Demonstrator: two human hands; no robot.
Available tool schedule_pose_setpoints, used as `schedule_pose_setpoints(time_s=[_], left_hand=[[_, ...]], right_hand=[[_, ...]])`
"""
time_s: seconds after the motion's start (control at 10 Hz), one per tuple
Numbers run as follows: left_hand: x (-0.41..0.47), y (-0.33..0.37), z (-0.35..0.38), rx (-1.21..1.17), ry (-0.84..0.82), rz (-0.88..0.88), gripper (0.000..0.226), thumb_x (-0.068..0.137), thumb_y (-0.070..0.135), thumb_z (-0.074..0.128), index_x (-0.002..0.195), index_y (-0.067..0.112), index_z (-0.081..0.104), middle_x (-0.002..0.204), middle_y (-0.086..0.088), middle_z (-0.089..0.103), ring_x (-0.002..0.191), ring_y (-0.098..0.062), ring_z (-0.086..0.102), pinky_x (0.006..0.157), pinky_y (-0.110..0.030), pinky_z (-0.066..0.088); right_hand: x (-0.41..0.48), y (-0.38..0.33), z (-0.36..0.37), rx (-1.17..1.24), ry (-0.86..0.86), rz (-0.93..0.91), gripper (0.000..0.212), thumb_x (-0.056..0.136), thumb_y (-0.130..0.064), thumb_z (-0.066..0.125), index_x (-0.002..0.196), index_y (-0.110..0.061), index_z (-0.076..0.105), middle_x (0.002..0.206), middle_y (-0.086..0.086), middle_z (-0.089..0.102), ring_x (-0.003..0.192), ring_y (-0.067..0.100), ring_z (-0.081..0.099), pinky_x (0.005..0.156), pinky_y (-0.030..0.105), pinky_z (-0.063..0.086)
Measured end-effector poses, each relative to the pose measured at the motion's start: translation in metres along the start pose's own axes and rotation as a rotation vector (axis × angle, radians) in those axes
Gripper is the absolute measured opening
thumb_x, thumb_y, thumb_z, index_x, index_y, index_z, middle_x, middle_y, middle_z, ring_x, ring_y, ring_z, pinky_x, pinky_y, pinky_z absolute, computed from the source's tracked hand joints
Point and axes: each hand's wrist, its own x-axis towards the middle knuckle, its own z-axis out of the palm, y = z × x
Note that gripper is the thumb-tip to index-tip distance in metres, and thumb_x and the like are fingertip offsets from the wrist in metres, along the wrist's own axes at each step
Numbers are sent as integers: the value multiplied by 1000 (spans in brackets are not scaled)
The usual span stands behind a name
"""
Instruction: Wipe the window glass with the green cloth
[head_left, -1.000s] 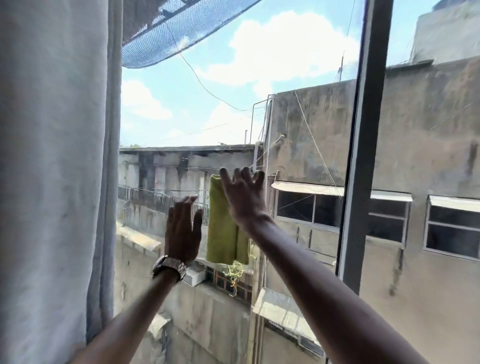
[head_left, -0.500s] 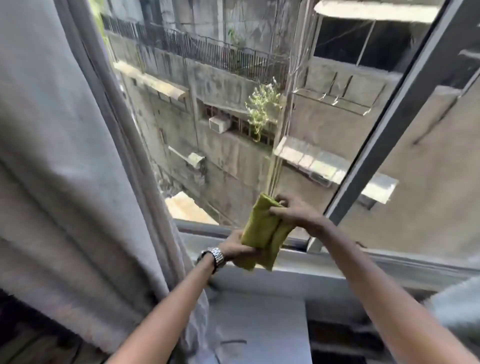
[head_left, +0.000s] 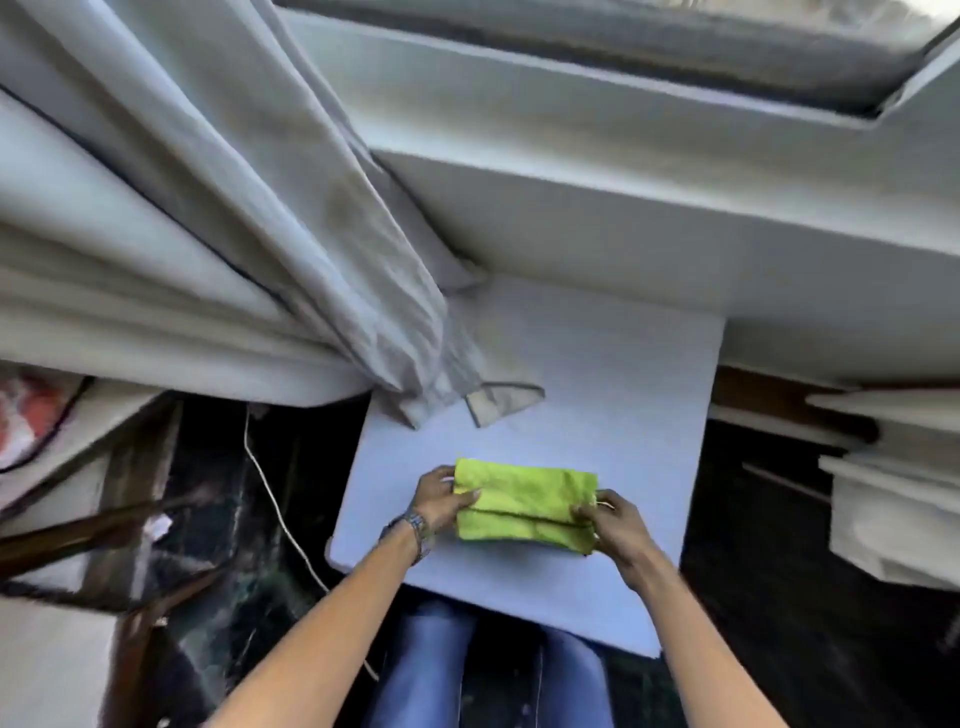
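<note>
White counter (head_left: 597, 374) sits below the window ledge (head_left: 623, 171), view angled steeply down. Green cloth (head_left: 524, 506) lies folded flat on the counter, near its front edge, well below the ledge. Left hand (head_left: 439, 501) pinches the cloth's left end, thumb on top, fingers under; grip closed on fabric. Wristwatch (head_left: 418, 527) on that wrist. Right hand (head_left: 610, 525) pinches the cloth's right end, fingers pressed on the fold. Grey curtain (head_left: 291, 218) hangs left of the cloth, its hem corner resting on the counter just behind it. Jeans-clad legs (head_left: 431, 665) show below the counter's front edge.
</note>
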Motion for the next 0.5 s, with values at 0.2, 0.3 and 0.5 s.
schedule_pose_setpoints(time_s=[0.2,0.3,0.5], left_hand=[[54,-42,25,83,157,-31,41,85,-6,71,124,-10,58,121,-30,68,114,-39,66,103,-48,54],[59,-47,29,196,167,-29,41,84,3,74,124,1,63,124,-21,70,115,-34,67,103,-43,55],[20,-17,34,370,153,128,59,93,12,64,147,6,40,152,-13,45,141,-30,47,117,-38,41]], right_hand=[[69,68,19,16,71,-10,13,95,-2,66,106,-9,64,101,16,70,86,27,65,63,31,53],[84,76,22,-136,123,6,26,96,-8,65,122,-8,64,114,17,70,98,29,63,83,37,54],[48,43,18,-318,190,-39,50,96,-10,60,145,-4,49,138,22,62,130,37,56,108,41,47]])
